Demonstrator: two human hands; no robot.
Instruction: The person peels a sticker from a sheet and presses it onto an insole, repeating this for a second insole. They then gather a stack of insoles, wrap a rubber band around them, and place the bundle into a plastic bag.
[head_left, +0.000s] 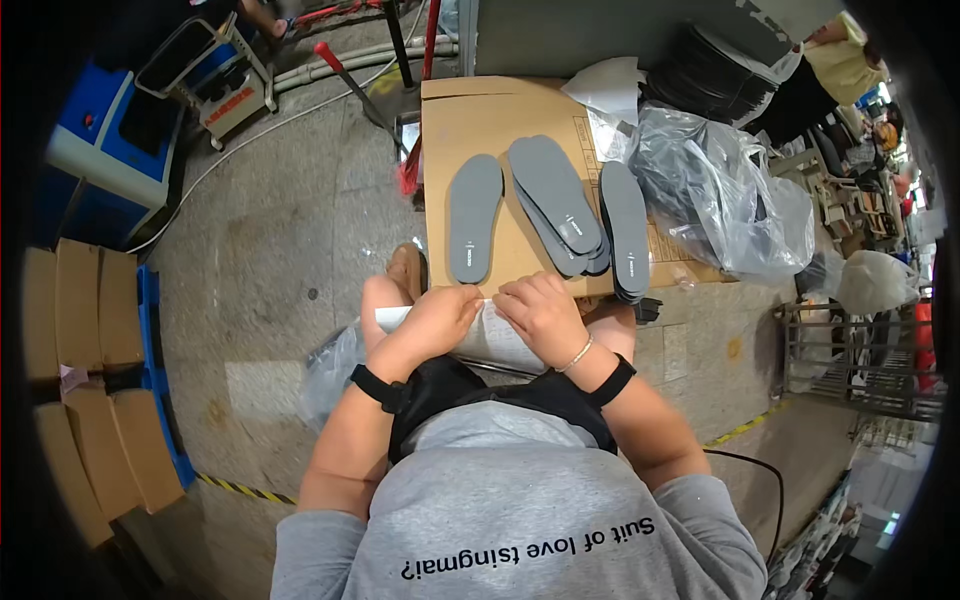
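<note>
A white printed sheet point(497, 338) lies across my lap below the table edge. My left hand point(440, 320) is closed at its upper edge, thumb and fingers pinched together. Close beside it, my right hand point(545, 315) has its fingers bent down onto the same edge; the tips are partly hidden. Just beyond my hands, a single grey insole point(475, 215) lies on the cardboard-covered table point(450, 120). To its right are a fanned pile of grey insoles point(550, 185) and a narrow stack of insoles point(625, 220).
Clear plastic bags point(720, 190) bulge at the table's right. Cardboard boxes point(95, 310) sit on a blue pallet point(155, 370) at left, below a blue-and-white machine point(125, 130). A red-topped lever point(345, 75) stands behind the table. A metal rack point(850, 350) is at right.
</note>
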